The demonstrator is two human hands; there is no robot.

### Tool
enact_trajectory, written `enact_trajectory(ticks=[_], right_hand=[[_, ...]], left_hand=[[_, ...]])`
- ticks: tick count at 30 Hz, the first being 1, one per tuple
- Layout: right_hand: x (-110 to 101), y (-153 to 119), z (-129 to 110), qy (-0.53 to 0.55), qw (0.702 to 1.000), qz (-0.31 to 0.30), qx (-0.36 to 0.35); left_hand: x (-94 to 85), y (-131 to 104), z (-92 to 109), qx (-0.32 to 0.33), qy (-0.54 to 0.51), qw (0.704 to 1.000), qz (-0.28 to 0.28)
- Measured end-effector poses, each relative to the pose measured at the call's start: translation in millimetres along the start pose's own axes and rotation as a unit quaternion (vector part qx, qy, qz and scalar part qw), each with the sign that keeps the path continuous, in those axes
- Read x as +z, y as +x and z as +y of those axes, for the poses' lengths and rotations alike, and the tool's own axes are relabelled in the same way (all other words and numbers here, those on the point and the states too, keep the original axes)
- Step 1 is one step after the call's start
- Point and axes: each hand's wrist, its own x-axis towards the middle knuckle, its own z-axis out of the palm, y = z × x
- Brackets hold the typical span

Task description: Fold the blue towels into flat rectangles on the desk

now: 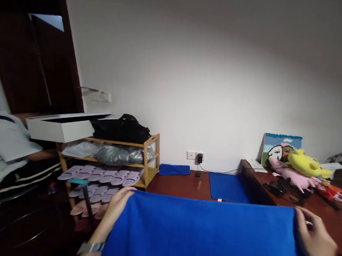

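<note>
Stretched between my two hands is a blue cloth (205,234), its top edge nearly straight and its lower part running out of the picture. My left hand (121,200) pinches the top left corner. At the top right corner, my right hand (315,233) grips the cloth with thumb and fingers. Behind it on the reddish-brown wooden surface (181,186) lie a folded blue cloth (174,170) by the wall and another blue cloth (228,186) spread flat, a small white tag at its near edge.
A wooden shoe rack (145,169) at left holds slippers, plastic-wrapped items, a black bag (121,129) and a white box (60,131). A seated person (7,149) is farther left. Plush toys (305,163) lie on the right-hand surface. A black plug (199,158) with a cord sits in the wall socket.
</note>
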Motion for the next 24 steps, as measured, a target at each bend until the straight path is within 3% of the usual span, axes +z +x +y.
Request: enact_trajectory(ticks=[3, 6, 9, 12, 15, 17, 21, 24], right_hand=[[54, 20, -8, 0.013, 0.994, -0.105, 0.027], [114, 21, -7, -0.054, 0.987, -0.152, -0.02], [166, -14, 4, -0.1, 0.978, -0.153, -0.1], [199, -78, 23, -0.109, 0.953, -0.244, -0.144], [206, -136, 43, -0.141, 0.926, -0.333, -0.111], [203, -154, 54, -0.159, 0.913, -0.363, -0.1], [200, -150, 64, -0.167, 0.9, -0.389, -0.108], [205, -137, 63, -0.173, 0.891, -0.407, -0.104]], left_hand=[[45.9, 30, -28, 0.036, 0.114, 0.993, -0.019], [90.0, 35, -44, 0.049, 0.161, 0.986, 0.013], [129.0, 14, -78, 0.066, 0.268, 0.961, 0.007], [151.4, -20, -129, 0.078, 0.405, 0.903, -0.116], [148.3, -47, -167, 0.081, 0.459, 0.863, -0.194], [135.8, -56, -178, 0.081, 0.469, 0.855, -0.208], [108.7, -60, -177, 0.061, 0.484, 0.846, -0.215], [100.0, -66, -176, 0.043, 0.5, 0.838, -0.213]])
